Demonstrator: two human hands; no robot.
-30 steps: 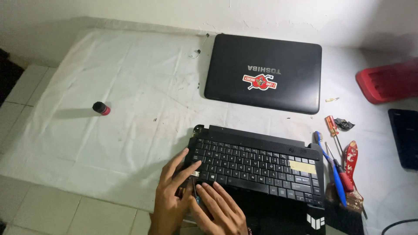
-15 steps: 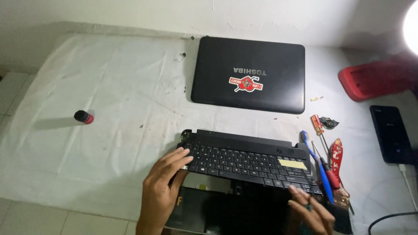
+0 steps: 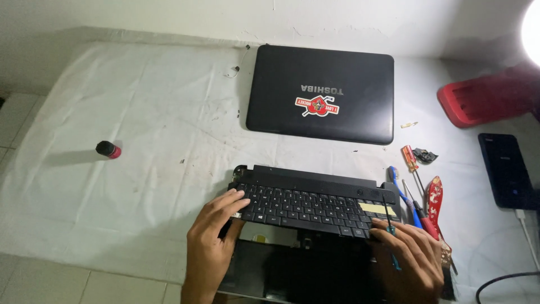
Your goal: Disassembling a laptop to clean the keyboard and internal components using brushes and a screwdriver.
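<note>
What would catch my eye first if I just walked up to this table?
Probably the black keyboard lifted off a laptop base near the front edge, with the left hand on its left end and the right hand holding a thin screwdriver at its right end. Behind lies a closed dark laptop lid with a red sticker.

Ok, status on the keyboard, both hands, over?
Left hand fingers on keyboard left edge. Right hand at right corner, gripping a thin tool. Screwdrivers beside it, not blocking.

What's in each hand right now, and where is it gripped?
The right hand holds a thin screwdriver by its lower shaft, tip up at the keyboard's right end. The left hand holds nothing; its fingers rest on the keyboard's left edge.
</note>
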